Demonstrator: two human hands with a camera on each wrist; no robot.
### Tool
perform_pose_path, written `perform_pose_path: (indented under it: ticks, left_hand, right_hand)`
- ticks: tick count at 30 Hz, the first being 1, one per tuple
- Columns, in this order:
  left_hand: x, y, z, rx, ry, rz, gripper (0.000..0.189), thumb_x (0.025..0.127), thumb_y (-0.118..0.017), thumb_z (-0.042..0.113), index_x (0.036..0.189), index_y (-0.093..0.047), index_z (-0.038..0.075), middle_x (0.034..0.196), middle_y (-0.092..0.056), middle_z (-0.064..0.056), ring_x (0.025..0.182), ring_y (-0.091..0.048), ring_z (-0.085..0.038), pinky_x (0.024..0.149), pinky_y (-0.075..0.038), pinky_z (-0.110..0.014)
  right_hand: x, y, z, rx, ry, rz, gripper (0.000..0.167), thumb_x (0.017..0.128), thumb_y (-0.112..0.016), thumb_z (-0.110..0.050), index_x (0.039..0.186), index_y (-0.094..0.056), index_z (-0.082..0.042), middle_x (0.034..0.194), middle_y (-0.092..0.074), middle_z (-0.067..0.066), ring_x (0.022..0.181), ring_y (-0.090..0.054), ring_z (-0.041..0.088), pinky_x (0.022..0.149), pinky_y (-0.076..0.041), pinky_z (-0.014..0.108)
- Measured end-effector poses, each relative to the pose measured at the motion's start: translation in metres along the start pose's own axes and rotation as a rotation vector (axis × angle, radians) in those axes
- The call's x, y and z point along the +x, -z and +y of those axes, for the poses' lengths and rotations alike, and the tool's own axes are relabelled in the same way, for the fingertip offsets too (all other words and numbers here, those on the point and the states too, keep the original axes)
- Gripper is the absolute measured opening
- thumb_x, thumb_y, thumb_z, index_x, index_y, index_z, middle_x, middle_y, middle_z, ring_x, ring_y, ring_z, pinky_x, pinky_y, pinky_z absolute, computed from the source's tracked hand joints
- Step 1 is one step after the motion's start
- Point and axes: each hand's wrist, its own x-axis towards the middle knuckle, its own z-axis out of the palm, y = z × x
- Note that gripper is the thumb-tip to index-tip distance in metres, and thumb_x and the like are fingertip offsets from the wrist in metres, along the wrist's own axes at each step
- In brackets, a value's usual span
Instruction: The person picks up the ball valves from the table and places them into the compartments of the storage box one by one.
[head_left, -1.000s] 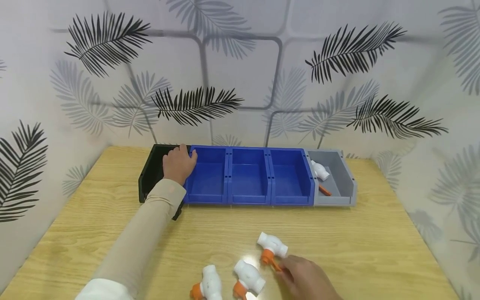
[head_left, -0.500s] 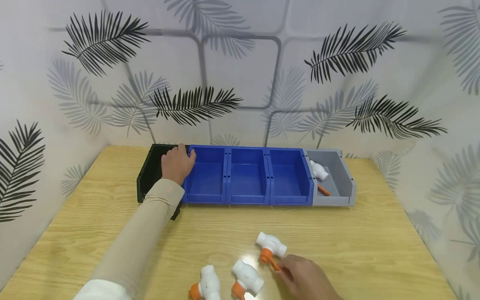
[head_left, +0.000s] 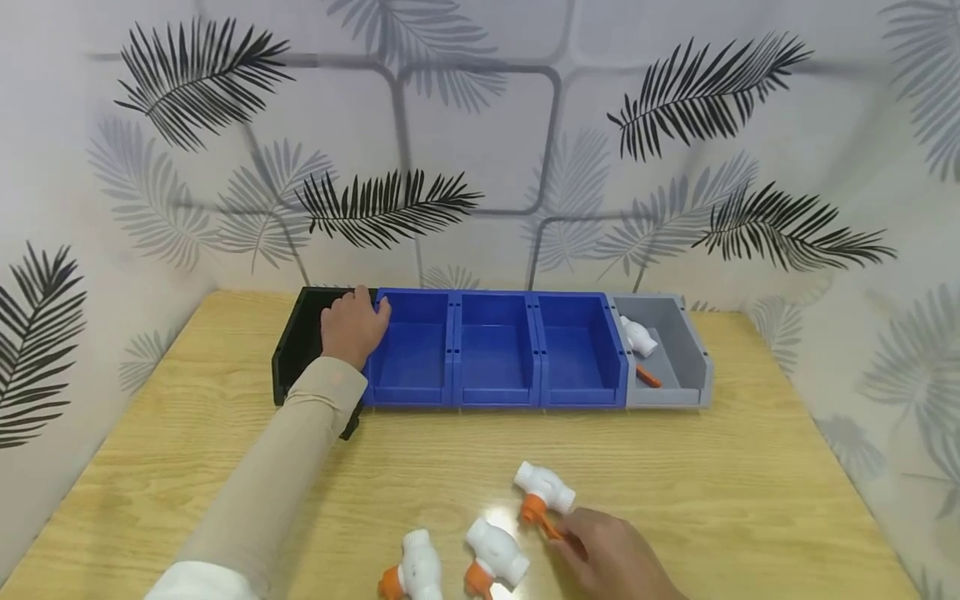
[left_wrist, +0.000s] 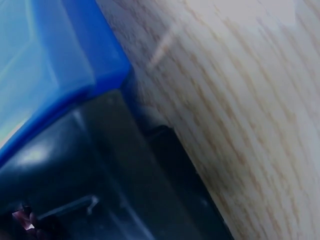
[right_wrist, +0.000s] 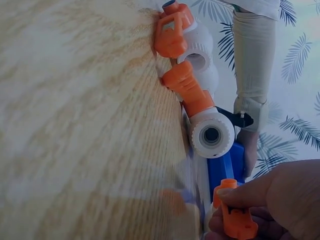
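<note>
My right hand [head_left: 618,554] pinches the orange handle of a white plastic ball valve [head_left: 546,486] lying on the table. In the right wrist view, the thumb and fingers hold that orange handle [right_wrist: 239,220]. Two similar ball valves lie to its left, one in the middle [head_left: 498,552] and one farther left [head_left: 422,567]. My left hand [head_left: 352,325] is over the black bin [head_left: 296,350], beside its border with the first blue bin [head_left: 412,358]. Its fingertips are hidden in the head view, and the left wrist view mostly shows bin walls.
Two more blue bins [head_left: 491,396] [head_left: 581,396] continue the row. At its right end, a grey bin [head_left: 686,398] contains a white valve body [head_left: 637,336] and an orange piece [head_left: 648,377]. Patterned fabric [head_left: 480,142] hangs behind the wooden table [head_left: 712,483].
Both hands and the valves hold nearly the same positions. Only the head view has shifted slightly.
</note>
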Motion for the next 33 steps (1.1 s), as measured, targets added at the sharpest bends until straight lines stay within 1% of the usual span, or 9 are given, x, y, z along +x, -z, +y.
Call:
perform_pose_path:
  ticks: [6, 11, 15, 22, 26, 29, 33]
  left_hand:
    - [-0.004, 0.004, 0.003, -0.003, 0.004, -0.009, 0.046, 0.096, -0.039, 0.037, 0.105, -0.054, -0.006, 0.093, -0.059, -0.023, 0.082, -0.058, -0.039, 0.074, -0.043, -0.053]
    - [-0.003, 0.005, 0.004, -0.005, -0.002, -0.011, 0.046, 0.096, -0.039, 0.037, 0.105, -0.054, -0.005, 0.093, -0.059, -0.022, 0.082, -0.057, -0.038, 0.074, -0.043, -0.052]
    - [-0.003, 0.007, 0.005, -0.012, 0.001, -0.008, 0.045, 0.096, -0.04, 0.036, 0.104, -0.054, -0.005, 0.092, -0.059, -0.022, 0.082, -0.057, -0.038, 0.074, -0.043, -0.052]
    - [-0.004, 0.01, 0.006, -0.017, 0.0, -0.009, 0.044, 0.096, -0.04, 0.037, 0.103, -0.054, -0.005, 0.091, -0.059, -0.022, 0.081, -0.058, -0.038, 0.073, -0.043, -0.052]
    - [-0.004, 0.011, 0.006, -0.015, -0.002, -0.011, 0.045, 0.096, -0.04, 0.036, 0.104, -0.054, -0.006, 0.091, -0.059, -0.023, 0.081, -0.058, -0.038, 0.074, -0.043, -0.052]
    - [-0.004, 0.01, 0.006, -0.013, 0.004, -0.02, 0.046, 0.096, -0.039, 0.037, 0.106, -0.053, -0.006, 0.093, -0.059, -0.023, 0.083, -0.057, -0.038, 0.075, -0.043, -0.052]
    - [-0.003, 0.008, 0.006, -0.008, 0.012, -0.026, 0.047, 0.096, -0.039, 0.037, 0.108, -0.053, -0.006, 0.095, -0.059, -0.023, 0.085, -0.057, -0.039, 0.076, -0.043, -0.053]
  right_hand:
    - [-0.003, 0.002, 0.0, -0.013, 0.018, 0.041, 0.018, 0.07, -0.078, -0.014, 0.076, -0.062, -0.017, 0.069, -0.053, -0.016, 0.061, -0.044, -0.004, 0.055, -0.039, 0.016]
    - [-0.002, 0.003, -0.001, -0.004, -0.006, 0.048, 0.018, 0.07, -0.079, -0.014, 0.076, -0.062, -0.018, 0.068, -0.05, -0.018, 0.061, -0.043, -0.005, 0.055, -0.038, 0.015]
    - [0.0, 0.004, -0.002, -0.004, -0.03, 0.044, 0.017, 0.07, -0.079, -0.015, 0.075, -0.062, -0.018, 0.066, -0.045, -0.02, 0.059, -0.038, -0.005, 0.053, -0.035, 0.013]
    - [0.001, 0.01, -0.003, 0.006, -0.042, 0.06, 0.018, 0.069, -0.079, -0.012, 0.075, -0.063, -0.017, 0.065, -0.043, -0.02, 0.058, -0.037, -0.006, 0.051, -0.034, 0.013]
    - [0.002, 0.017, -0.002, 0.01, -0.074, 0.062, 0.018, 0.071, -0.079, -0.012, 0.073, -0.062, -0.017, 0.065, -0.043, -0.019, 0.057, -0.037, -0.005, 0.05, -0.034, 0.013]
    - [0.004, 0.024, -0.002, 0.012, -0.137, 0.046, 0.016, 0.073, -0.078, -0.012, 0.073, -0.063, -0.018, 0.065, -0.045, -0.019, 0.057, -0.039, -0.004, 0.05, -0.036, 0.014]
    - [0.008, 0.033, 0.002, 0.014, -0.185, 0.078, 0.017, 0.072, -0.078, -0.009, 0.074, -0.064, -0.019, 0.067, -0.049, -0.019, 0.058, -0.042, -0.005, 0.051, -0.039, 0.015]
